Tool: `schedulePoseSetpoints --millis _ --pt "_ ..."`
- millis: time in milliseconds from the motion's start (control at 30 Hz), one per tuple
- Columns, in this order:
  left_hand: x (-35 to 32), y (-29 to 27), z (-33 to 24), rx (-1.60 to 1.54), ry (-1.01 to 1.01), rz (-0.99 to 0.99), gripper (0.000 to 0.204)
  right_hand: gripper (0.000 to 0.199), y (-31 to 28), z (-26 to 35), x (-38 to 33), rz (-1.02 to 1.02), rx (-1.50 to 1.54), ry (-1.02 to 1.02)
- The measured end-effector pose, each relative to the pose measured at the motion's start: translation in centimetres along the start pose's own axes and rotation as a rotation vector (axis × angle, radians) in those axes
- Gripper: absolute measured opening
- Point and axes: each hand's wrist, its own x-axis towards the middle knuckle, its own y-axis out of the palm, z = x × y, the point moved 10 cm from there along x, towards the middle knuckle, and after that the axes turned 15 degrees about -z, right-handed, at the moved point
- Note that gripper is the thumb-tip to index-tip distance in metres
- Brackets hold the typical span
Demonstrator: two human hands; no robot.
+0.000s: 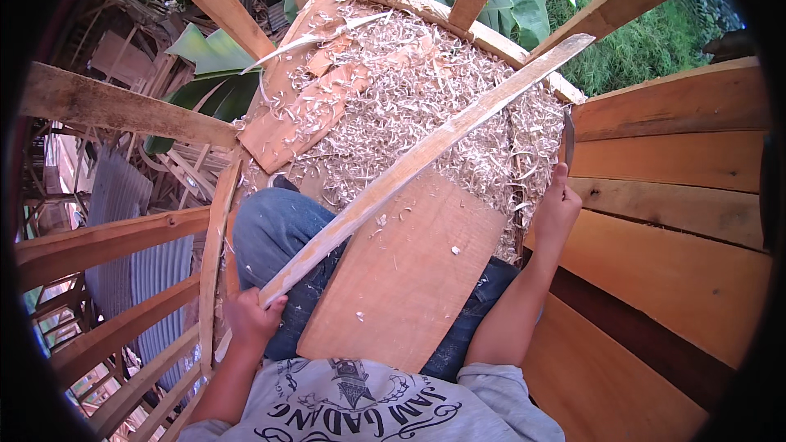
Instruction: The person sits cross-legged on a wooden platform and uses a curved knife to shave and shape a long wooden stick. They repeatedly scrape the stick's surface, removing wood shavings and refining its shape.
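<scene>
Two bare hands each have a closed grip: the left hand (252,319) grasps the near end of a long wood strip (366,205), which slants away to the right over the left leg, past a flat board (405,278) on the lap and across the curled shavings (393,106). The right hand (558,206) is clenched around a knife (570,137), its blade pointing away from the person and apart from the strip.
</scene>
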Motion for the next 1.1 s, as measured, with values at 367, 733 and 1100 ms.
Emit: schedulePoseSetpoints --millis 367,733,1100 --pt "0.8 -0.9 -1.9 -0.006 0.003 -0.012 0.065 0.059 7.0 5.6 -9.2 0.425 -0.411 -0.267" --pt "0.3 -0.1 -0.6 -0.083 -0.022 0.040 0.075 0.055 2.3 3.8 -5.5 0.274 -0.183 -0.170" --pt "0.4 -0.4 -0.9 -0.058 0.005 0.013 0.075 0.052 6.8 8.2 -11.0 0.499 -0.432 -0.509"
